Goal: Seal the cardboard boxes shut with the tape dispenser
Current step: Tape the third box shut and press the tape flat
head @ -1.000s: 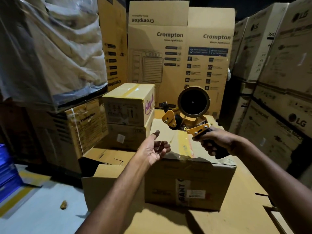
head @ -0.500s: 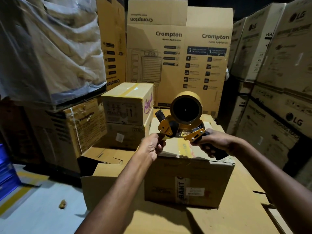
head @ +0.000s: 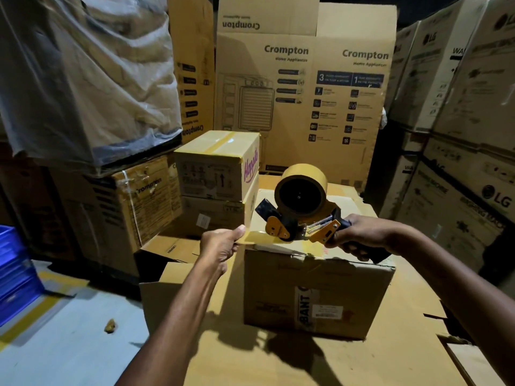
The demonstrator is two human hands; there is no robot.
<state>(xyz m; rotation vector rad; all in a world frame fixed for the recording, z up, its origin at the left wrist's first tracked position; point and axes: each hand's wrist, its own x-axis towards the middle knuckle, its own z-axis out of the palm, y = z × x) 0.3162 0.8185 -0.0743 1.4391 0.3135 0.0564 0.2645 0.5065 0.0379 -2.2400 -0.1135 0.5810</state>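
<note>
Head view: right hand (head: 359,238) clenched round tape dispenser (head: 299,210) handle, low over box (head: 317,296) top near its front edge. Left hand (head: 220,246) pinches free tape end (head: 250,238). I judge tape thin, sticky, prone to fold; dispenser rigid, best held by handle.

I read the tape dispenser (head: 274,228) as orange-yellow metal with a black roller and handle. Its tape roll (head: 306,173) is tan-yellow around a dark core, and the tape strip (head: 252,238) is the same glossy tan. The cardboard box (head: 320,288) is brown with black lettering and a white label. I also see a small box (head: 211,174) with purple script, a Crompton carton (head: 303,112) with navy panels, a blue crate (head: 14,274) and a grey floor (head: 69,352) striped yellow.
</note>
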